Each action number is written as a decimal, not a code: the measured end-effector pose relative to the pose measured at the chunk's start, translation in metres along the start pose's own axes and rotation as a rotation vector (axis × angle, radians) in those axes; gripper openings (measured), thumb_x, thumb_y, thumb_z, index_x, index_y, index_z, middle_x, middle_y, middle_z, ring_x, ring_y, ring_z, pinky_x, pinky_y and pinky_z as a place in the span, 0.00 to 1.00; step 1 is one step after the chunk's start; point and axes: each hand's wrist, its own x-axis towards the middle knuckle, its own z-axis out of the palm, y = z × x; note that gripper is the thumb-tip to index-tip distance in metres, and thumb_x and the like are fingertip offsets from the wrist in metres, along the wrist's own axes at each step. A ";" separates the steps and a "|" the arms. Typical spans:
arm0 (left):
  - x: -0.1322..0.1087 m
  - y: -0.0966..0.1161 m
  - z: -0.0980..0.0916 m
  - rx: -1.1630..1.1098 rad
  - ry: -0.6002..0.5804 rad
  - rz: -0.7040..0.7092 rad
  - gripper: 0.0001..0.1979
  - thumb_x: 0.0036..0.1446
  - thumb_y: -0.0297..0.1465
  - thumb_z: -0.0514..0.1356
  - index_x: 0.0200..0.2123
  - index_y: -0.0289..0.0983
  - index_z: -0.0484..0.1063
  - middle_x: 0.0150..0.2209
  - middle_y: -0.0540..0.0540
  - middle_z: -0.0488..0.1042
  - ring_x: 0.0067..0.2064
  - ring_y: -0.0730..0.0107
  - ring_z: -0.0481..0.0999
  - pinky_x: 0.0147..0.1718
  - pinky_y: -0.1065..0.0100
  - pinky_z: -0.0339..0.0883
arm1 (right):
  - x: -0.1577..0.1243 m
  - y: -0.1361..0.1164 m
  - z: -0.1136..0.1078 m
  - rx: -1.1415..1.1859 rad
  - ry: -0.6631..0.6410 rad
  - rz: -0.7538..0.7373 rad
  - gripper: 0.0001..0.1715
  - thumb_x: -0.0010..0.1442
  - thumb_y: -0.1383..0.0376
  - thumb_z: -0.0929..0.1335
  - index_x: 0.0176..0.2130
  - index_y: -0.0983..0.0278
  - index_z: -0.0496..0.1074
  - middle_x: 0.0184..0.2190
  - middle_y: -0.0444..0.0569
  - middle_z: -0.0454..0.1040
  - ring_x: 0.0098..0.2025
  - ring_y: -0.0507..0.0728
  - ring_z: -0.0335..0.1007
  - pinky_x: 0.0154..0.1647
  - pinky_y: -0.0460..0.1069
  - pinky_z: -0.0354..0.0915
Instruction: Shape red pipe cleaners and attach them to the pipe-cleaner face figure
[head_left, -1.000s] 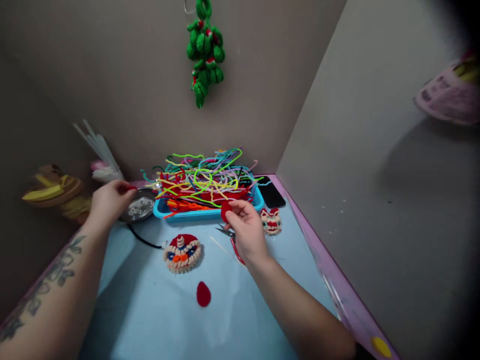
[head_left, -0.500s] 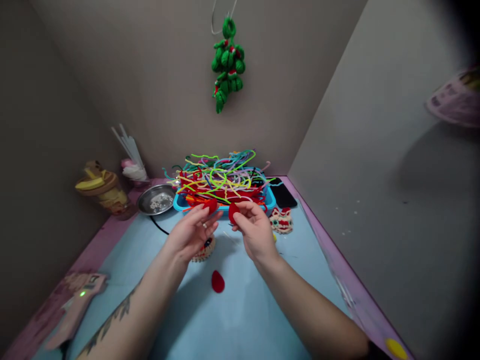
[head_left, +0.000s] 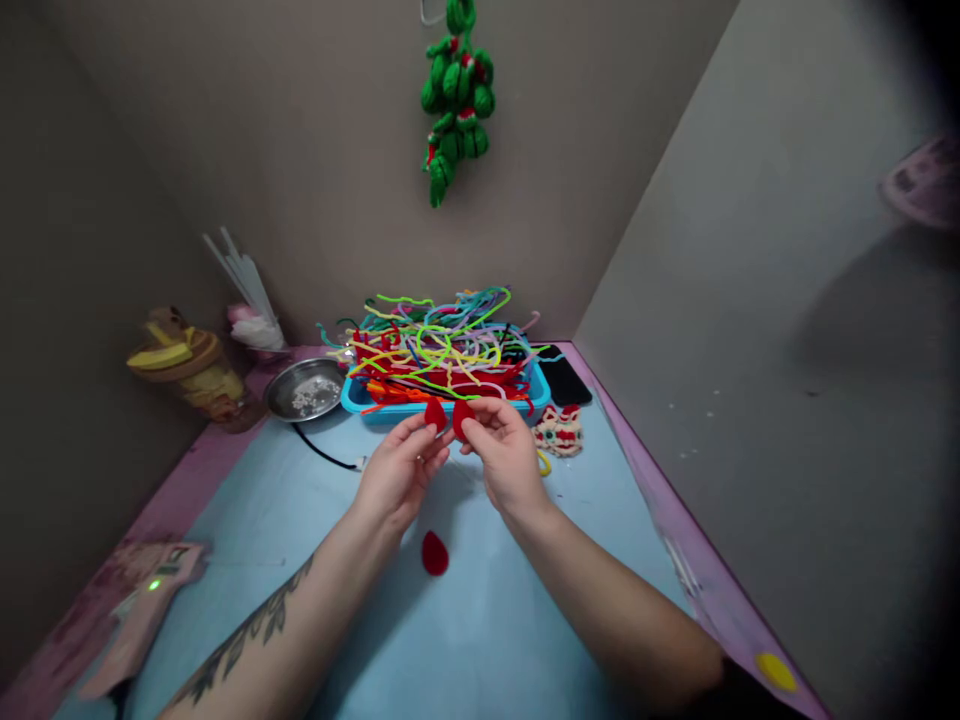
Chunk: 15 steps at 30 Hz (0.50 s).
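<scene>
Between thumb and fingers, my left hand [head_left: 401, 465] pinches a small red teardrop-shaped piece [head_left: 434, 413], its point upward. My right hand [head_left: 504, 455] grips a similar red teardrop piece [head_left: 461, 418] just to the right of it. Both pieces are held up side by side before the front rim of a blue basket [head_left: 390, 413]. A third red teardrop piece [head_left: 435, 553] lies flat on the light blue table covering [head_left: 495, 620], below my hands. Fingers hide the lower parts of the two held pieces.
Colourful pipe cleaners [head_left: 442, 345] heap over the basket. Left of it are a metal bowl [head_left: 304, 390] and a cup [head_left: 195, 370]. A lit pink glue gun [head_left: 146, 615] lies at the front left. A beige-and-red beaded-looking piece [head_left: 559, 432] and a black phone [head_left: 568, 380] sit right.
My left hand has moved right and turned its red piece upright, close to the other one. The round beaded-looking item formerly seen behind my left hand is now hidden. The view has shifted slightly.
</scene>
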 end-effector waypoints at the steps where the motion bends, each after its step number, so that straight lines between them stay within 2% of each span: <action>1: 0.001 -0.001 -0.001 0.020 -0.006 0.002 0.06 0.53 0.19 0.61 0.35 0.34 0.71 0.34 0.47 0.78 0.34 0.70 0.81 0.26 0.77 0.73 | 0.000 0.001 0.000 -0.006 0.002 -0.003 0.10 0.50 0.67 0.72 0.36 0.62 0.72 0.28 0.41 0.73 0.27 0.49 0.68 0.22 0.42 0.66; 6: 0.002 -0.004 -0.003 0.106 -0.038 0.003 0.07 0.47 0.23 0.66 0.31 0.34 0.72 0.30 0.48 0.76 0.32 0.71 0.79 0.23 0.77 0.70 | 0.002 0.005 -0.003 -0.028 0.009 -0.013 0.11 0.50 0.67 0.72 0.37 0.62 0.72 0.28 0.41 0.72 0.27 0.49 0.68 0.23 0.42 0.66; 10: 0.001 -0.001 -0.004 0.188 -0.007 0.031 0.11 0.41 0.27 0.70 0.28 0.34 0.71 0.26 0.51 0.73 0.27 0.76 0.74 0.20 0.78 0.67 | 0.004 0.007 -0.006 -0.061 0.024 -0.030 0.11 0.51 0.66 0.71 0.38 0.61 0.72 0.28 0.41 0.72 0.29 0.50 0.67 0.24 0.43 0.67; 15: 0.001 0.001 -0.007 0.334 -0.052 0.063 0.15 0.37 0.32 0.71 0.28 0.34 0.71 0.24 0.52 0.71 0.24 0.78 0.70 0.19 0.78 0.65 | 0.005 0.005 -0.005 -0.049 0.039 -0.007 0.13 0.48 0.66 0.72 0.37 0.61 0.72 0.27 0.40 0.69 0.27 0.49 0.65 0.22 0.42 0.66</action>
